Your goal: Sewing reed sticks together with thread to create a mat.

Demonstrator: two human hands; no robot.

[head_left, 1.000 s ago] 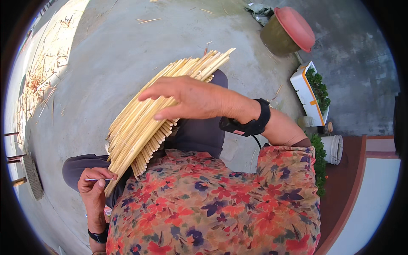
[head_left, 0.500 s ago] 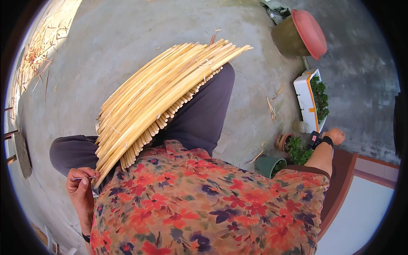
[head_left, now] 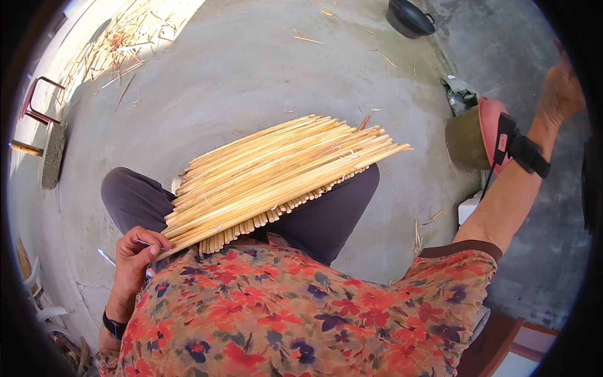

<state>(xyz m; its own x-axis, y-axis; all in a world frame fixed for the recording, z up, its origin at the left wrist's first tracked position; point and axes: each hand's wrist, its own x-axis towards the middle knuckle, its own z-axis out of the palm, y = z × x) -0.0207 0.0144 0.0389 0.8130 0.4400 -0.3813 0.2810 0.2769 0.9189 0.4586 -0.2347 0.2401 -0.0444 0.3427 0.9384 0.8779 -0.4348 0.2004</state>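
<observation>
A mat of pale yellow reed stalks [head_left: 276, 182], bound with thin light thread, lies across my lap. It looks folded, with a lower layer of stalk ends showing under the near edge. My left hand [head_left: 135, 254] is at the mat's near left corner, closed in a pinch on a thin needle-like rod [head_left: 143, 242], its fingers against the stalk ends. My right hand [head_left: 561, 88] is raised far out to the right, away from the mat, with the arm stretched. The dark picture rim hides most of its fingers, and anything it holds is not visible.
On the right stand an olive tub with a pink rim [head_left: 465, 138] and crumpled green cloth [head_left: 460, 93]. A black basin [head_left: 409, 17] sits at the far right. Loose straw [head_left: 129, 47] lies at the far left, near a stool-like object [head_left: 52, 154]. White plastic chair parts [head_left: 47, 308] show at lower left.
My right hand has swung outward and up, from beside the plants to the far right edge. My left hand stays at the mat's corner. The view has shifted, and the mat appears lower and further right.
</observation>
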